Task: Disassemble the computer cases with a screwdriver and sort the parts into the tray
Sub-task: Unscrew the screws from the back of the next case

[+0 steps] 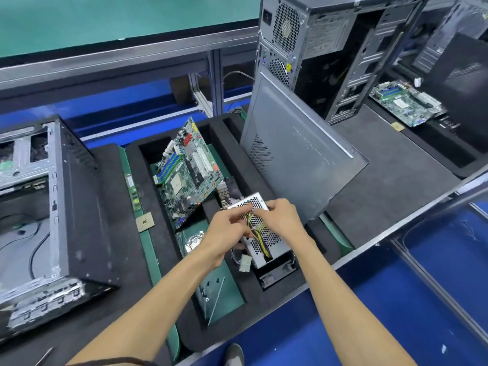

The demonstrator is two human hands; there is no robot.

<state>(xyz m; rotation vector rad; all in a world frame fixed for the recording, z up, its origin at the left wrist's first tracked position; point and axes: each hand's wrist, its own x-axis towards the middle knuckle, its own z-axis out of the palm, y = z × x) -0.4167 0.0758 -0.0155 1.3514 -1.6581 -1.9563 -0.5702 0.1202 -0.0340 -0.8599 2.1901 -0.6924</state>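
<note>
Both hands meet over the power supply (264,233): the left hand (224,231) pinches at its yellow and black cables (257,233), and the right hand (277,217) curls its fingers over the box's upper edge. The power supply is a grey metal box with a honeycomb-perforated face, sitting tilted in a right-hand compartment of the black foam tray (158,207). A green motherboard (187,167) leans in the neighbouring compartment, and a flat grey side panel (298,165) stands just beside.

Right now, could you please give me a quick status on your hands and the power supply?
Left hand and right hand both gripping the perforated silver metal power supply box, over the black foam tray. Yellow-black cable bundle draped across it. Green motherboard leaning alongside.
</note>
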